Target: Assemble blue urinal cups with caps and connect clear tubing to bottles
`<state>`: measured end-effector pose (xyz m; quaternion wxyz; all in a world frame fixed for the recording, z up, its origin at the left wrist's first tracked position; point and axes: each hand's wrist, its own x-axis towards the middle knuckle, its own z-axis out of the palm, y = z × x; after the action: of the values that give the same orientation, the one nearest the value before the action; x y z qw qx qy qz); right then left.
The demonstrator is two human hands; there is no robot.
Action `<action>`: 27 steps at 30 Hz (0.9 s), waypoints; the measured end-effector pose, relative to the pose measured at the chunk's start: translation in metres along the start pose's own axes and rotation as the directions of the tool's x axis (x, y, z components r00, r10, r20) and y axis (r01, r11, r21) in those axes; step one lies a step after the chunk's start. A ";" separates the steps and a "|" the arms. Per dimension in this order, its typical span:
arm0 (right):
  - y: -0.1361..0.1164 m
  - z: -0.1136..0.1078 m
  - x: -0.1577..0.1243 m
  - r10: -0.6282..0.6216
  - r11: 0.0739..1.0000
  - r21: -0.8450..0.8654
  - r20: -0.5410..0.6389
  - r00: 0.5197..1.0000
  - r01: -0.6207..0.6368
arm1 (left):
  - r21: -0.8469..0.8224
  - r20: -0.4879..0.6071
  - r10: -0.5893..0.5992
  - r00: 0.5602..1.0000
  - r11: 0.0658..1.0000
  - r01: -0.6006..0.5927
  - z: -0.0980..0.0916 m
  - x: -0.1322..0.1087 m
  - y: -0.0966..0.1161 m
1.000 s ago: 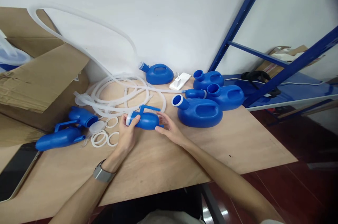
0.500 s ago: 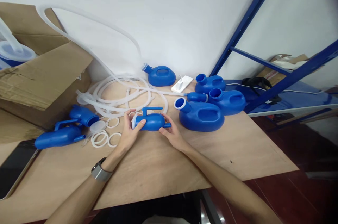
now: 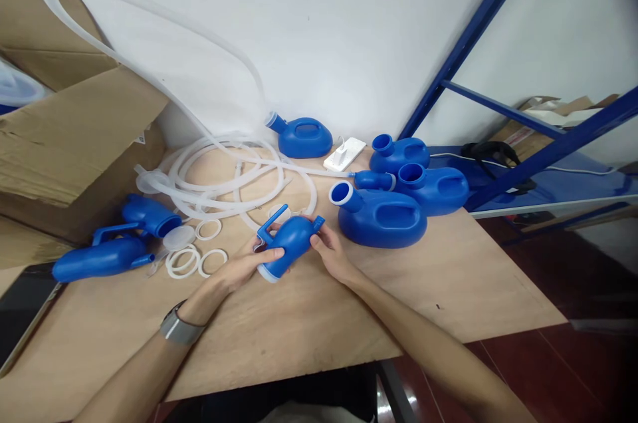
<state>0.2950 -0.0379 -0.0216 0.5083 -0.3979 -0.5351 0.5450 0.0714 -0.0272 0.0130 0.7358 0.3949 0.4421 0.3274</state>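
Observation:
Above the table, both hands hold a small blue urinal bottle [image 3: 294, 240] with a side handle and a white ring on its wide mouth. My left hand [image 3: 249, 267] wraps the body near that mouth, thumb across the top; its other fingers are mostly hidden behind. Around the narrow spout at the other end closes my right hand [image 3: 331, 253]. The bottle is tilted, mouth toward me and spout up to the right. Close to my left hand lie several white rings [image 3: 213, 263] and a clear round cap [image 3: 179, 238].
Coiled clear tubing [image 3: 224, 203] lies behind my hands. Large blue urinal bottles [image 3: 383, 217] stand to the right, another [image 3: 305, 138] by the wall near a white power strip [image 3: 345, 154]. More blue bottles [image 3: 102, 258] and a cardboard box [image 3: 84, 137] occupy the left. A blue metal rack [image 3: 461, 44] rises at right.
The blue bottle has turned from level to tilted, its ringed mouth swinging down toward me and its spout rising. Both hands have stayed on it. The view has shifted slightly.

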 end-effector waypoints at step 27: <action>0.011 -0.004 0.010 -0.305 0.331 -0.882 0.237 0.922 0.336 | -0.115 -0.479 0.345 0.807 0.887 -0.447 -0.066 -0.025 0.056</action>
<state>0.2957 -0.0266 -0.0316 0.2975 -0.4881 -0.8184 0.0594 -0.0063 -0.0025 0.0516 0.5689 0.3086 0.4663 0.6031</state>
